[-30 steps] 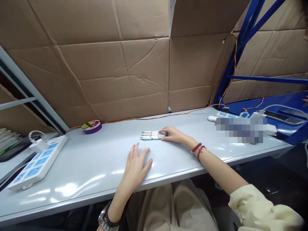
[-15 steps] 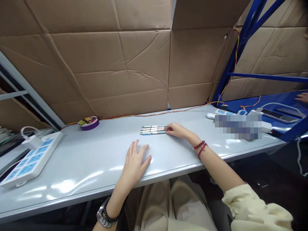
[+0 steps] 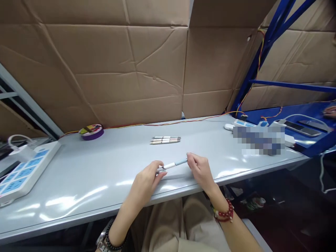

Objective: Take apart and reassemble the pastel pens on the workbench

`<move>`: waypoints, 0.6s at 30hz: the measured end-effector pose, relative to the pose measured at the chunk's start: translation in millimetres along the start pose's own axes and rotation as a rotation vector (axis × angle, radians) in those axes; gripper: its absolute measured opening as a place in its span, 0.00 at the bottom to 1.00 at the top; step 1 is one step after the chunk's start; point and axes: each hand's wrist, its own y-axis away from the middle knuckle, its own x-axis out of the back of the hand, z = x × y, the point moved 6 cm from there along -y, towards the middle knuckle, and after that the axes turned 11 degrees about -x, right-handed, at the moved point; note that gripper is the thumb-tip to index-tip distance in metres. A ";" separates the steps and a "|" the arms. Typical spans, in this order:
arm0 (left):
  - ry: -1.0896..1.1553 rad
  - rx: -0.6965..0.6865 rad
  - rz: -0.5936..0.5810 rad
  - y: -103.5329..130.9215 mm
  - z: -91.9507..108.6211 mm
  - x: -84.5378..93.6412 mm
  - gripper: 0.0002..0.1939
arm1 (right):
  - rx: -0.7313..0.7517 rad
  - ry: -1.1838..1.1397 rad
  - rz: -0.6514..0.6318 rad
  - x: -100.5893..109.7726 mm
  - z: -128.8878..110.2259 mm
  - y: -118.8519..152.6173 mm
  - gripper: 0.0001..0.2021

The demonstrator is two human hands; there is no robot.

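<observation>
lifted pen: now in both hands | three pens: still lying

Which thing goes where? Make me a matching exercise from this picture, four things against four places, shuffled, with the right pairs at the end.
1. tape roll
2. pale blue and white pen
3. red beads
4. group of pens

A. around the right wrist
B. near the foot of the cardboard wall
C. side by side on the table
D. held by the left hand and right hand

Pairs: 1-B, 2-D, 3-A, 4-C
</observation>
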 end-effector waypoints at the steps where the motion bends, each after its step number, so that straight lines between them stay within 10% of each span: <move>1: -0.002 0.011 0.019 0.3 0.0 1.9 0.08 | -0.021 -0.021 -0.036 -2.8 2.6 -1.6 0.21; 18: -0.046 0.105 0.009 2.1 -3.8 4.5 0.13 | -0.010 -0.199 -0.261 -6.7 -3.9 0.0 0.13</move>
